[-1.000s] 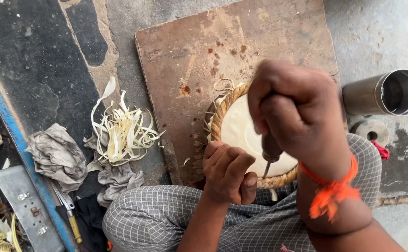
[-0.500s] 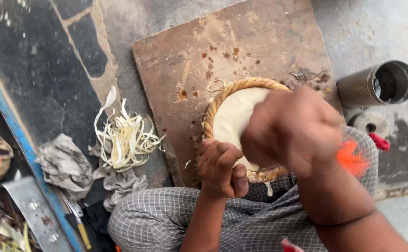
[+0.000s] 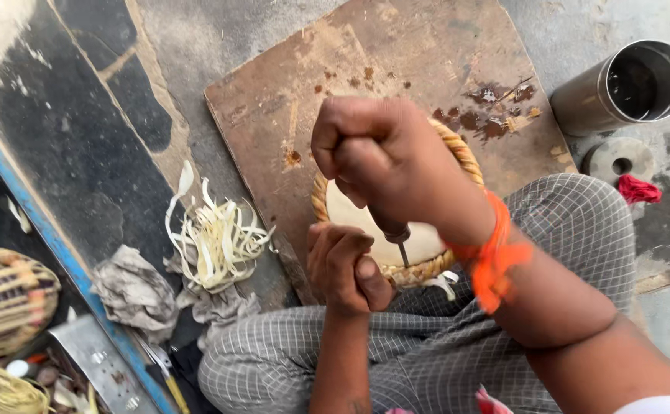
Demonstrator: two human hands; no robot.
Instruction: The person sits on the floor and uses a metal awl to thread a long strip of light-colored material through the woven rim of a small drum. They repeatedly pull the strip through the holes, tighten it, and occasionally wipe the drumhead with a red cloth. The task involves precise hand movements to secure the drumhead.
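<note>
Checked cloth: we are sitting with our knees draped in grey checked cloth (image 3: 427,345), nearest the camera, just below the wooden board.
Left hand: our left hand (image 3: 344,268) is curling tight at the near edge of the wooden board (image 3: 366,69), fingers folded in against the rim of the woven disc; we cannot tell what, if anything, is pinched inside the fist.
Woven disc: the round woven disc (image 3: 419,241) is lying flat on the near part of the board, pale in the centre with a braided straw-coloured rim, partly hidden under both hands.
Right hand: our right hand (image 3: 381,157) is hovering over the disc, fingers wrapped fully shut around the handle of an awl, wrist ringed by an orange thread (image 3: 492,261).
Awl: the awl (image 3: 400,244) is pointing straight down, its thin metal tip meeting the disc near the rim by the left hand.
Straw strips: a loose heap of pale straw strips (image 3: 216,238) is lying on the floor just left of the board.
Rags: crumpled grey rags (image 3: 132,291) are sitting left of the board, beside the strips.
Basket: a striped woven basket (image 3: 5,299) is showing far left of the board, at the frame's edge.
Steel cup: a steel cup (image 3: 626,84) is lying on its side just right of the board, mouth toward us.
Red scrap: a red scrap (image 3: 638,190) is lying right of the board, below the cup, beside a round metal piece (image 3: 619,161).
</note>
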